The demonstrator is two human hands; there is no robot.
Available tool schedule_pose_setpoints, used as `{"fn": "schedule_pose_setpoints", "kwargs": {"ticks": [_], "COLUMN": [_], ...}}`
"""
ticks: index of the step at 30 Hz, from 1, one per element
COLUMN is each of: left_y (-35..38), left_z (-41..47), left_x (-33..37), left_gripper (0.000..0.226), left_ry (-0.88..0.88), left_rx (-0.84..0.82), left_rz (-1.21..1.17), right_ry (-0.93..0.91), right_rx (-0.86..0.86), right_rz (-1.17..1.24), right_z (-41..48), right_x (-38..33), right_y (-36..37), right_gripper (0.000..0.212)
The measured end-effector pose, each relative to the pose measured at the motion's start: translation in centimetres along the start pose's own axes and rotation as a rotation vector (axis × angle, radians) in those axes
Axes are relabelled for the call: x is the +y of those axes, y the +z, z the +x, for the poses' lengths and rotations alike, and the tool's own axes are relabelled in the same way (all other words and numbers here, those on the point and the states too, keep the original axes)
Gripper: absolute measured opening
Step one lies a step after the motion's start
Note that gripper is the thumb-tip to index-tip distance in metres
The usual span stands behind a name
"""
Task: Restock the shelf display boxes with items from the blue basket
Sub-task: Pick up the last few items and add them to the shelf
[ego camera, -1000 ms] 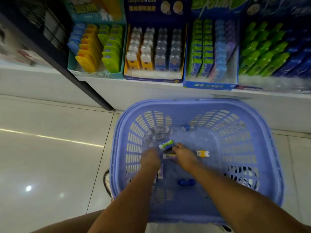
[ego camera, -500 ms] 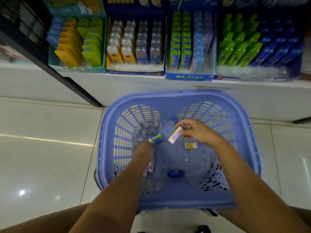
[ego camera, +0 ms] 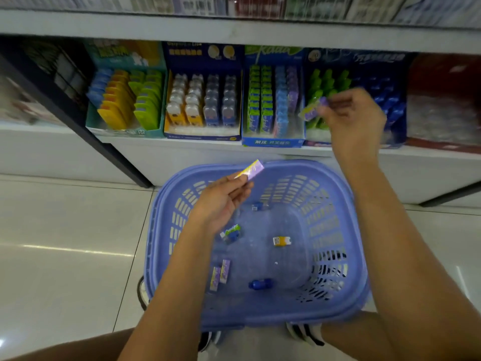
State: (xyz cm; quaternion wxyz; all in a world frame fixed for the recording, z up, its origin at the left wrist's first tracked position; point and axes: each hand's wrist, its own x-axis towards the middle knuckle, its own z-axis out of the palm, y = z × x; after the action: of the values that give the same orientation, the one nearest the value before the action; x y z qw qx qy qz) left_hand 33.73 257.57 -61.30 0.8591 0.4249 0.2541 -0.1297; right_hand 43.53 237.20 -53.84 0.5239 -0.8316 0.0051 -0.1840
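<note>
We are pinching a purple pack (ego camera: 251,171) in the fingertips of our left hand (ego camera: 221,201), above the far rim of the blue basket (ego camera: 359,230). Our right hand (ego camera: 354,118), blurred, is pinching a second purple pack (ego camera: 312,109) in front of the shelf display boxes (ego camera: 273,143). Two more purple packs (ego camera: 220,274), a yellow item (ego camera: 281,241) and a blue item (ego camera: 260,284) are lying on the basket floor.

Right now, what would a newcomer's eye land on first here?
The blue basket fills the lower middle, a few small items on its floor. Above its far rim the left hand pinches a purple pack; the right hand holds a blurred second pack before the display boxes on the shelf.
</note>
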Motion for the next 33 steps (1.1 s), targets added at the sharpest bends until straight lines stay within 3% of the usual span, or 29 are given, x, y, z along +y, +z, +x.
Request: {"fn": "schedule_pose_setpoints", "kwargs": {"ticks": [5, 20, 22, 24, 27, 33], "left_y": [1.6, 3.4, 4.1, 5.0, 6.8, 8.8], "left_z": [-1.0, -1.6, -1.5, -1.3, -0.9, -0.3], "left_x": [1.2, 1.7, 1.9, 2.3, 2.7, 3.0], "left_gripper": [0.013, 0.014, 0.015, 0.017, 0.023, 0.022], "left_ry": [0.065, 0.128, 0.166, 0.21, 0.284, 0.462], "left_rx": [-0.039, 0.028, 0.023, 0.014, 0.008, -0.022], "left_rz": [-0.09, -0.047, -0.05, -0.042, 0.028, 0.314], "right_ry": [-0.178, -0.24, -0.25, -0.08, 0.141, 0.073], "right_rx": [-0.19, -0.446, -0.363, -0.311, -0.474, -0.416], "right_rz": [-0.347, -0.686, -0.572, -0.23, 0.199, 0.216], "right_z": [3.6, 6.0, 5.2, 3.5, 0.6, 0.7], "right_x": [0.1, 0.2, -0.2, -1.1, -2.3, -3.1], "right_y": [2.6, 3.1, 2.6, 1.8, 0.7, -0.7], "right_gripper": [0.018, 0.025, 0.023, 0.017, 0.011, 0.014]}}
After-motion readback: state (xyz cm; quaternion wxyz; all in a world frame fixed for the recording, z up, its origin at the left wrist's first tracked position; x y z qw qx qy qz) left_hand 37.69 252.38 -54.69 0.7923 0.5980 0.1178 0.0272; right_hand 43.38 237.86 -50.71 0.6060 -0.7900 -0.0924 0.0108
